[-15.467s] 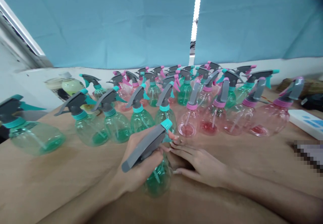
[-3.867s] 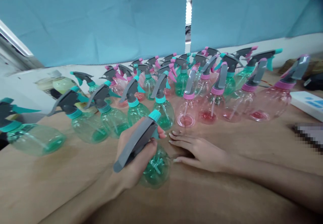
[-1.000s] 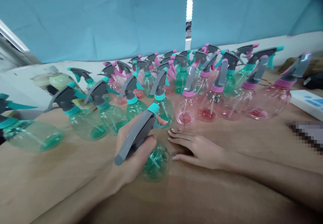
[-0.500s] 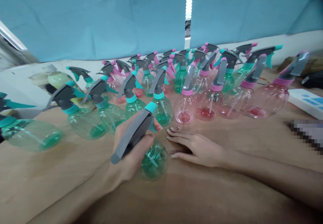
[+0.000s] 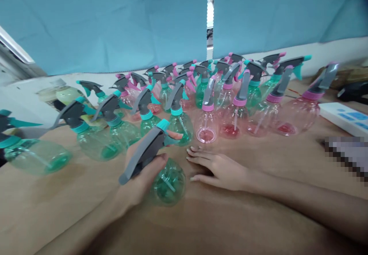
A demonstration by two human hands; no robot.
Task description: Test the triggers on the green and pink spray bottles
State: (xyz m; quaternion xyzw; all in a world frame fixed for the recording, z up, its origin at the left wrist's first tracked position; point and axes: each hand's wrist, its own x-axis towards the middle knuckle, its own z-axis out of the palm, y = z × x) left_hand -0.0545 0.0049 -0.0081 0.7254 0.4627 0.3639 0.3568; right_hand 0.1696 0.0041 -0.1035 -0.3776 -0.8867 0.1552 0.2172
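I see the left hand [image 5: 140,184] wrapped round the neck of a green spray bottle [image 5: 170,188], one fingertip by its trigger [image 5: 171,140]. The bottle is in front of the person — I can't tell if its bottom touches the table [image 5: 267,159]. Just beside it, the right hand [image 5: 220,169] lies flat, fingers loose, holding nothing. The bottle looks light. Its round belly is probably thin and slippery — so the stiff neck seems the best place to hold.
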